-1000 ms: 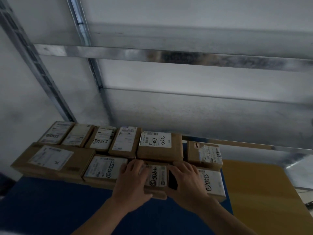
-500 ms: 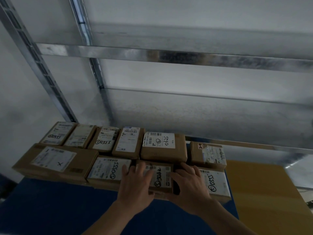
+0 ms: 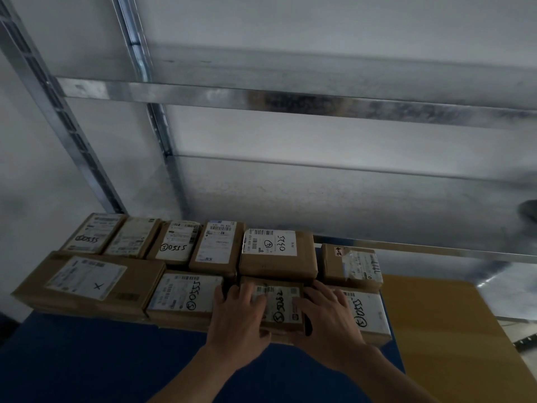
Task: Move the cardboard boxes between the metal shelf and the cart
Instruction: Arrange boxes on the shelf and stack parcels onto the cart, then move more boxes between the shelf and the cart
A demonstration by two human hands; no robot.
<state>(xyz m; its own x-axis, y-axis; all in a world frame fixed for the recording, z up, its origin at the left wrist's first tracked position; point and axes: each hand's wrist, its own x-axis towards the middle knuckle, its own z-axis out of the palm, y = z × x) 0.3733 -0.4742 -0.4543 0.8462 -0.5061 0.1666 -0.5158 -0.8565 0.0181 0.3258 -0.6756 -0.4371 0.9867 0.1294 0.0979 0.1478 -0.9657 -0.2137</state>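
I have both hands on one small box (image 3: 280, 305) in the front row of the cardboard boxes (image 3: 276, 254), the one with 5082 scrawled on its label. The rows stand on a blue surface (image 3: 101, 359) (the cart's deck, I take it), and the metal shelf (image 3: 290, 103) rises behind and above them.

The left hand (image 3: 236, 318) covers the box's left edge. Its fingers (image 3: 247, 295) lie over the top, reaching toward the back, and the thumb hooks the near face. The right hand (image 3: 328, 321) mirrors it on the right edge, with its fingers (image 3: 329, 292) spread across the seam with the neighbouring 0555 box (image 3: 370, 315) and the thumb tucked in at the near corner. So both sets of fingers are clamped on the same box, one from each side. Neither hand is nearer than the other; the box sits dead between them.

What the next move turns on is how tightly this box is wedged. Another labelled box (image 3: 183, 298) touches it on the left, a bigger one butts against its back, and only a thin dark gap shows on the right. Its long axis seems to run away from me, though the dim, soft picture makes that hard to swear to. I judge the way out is straight up or back toward me, not sideways, since dragging it could shove the neighbours out of line.
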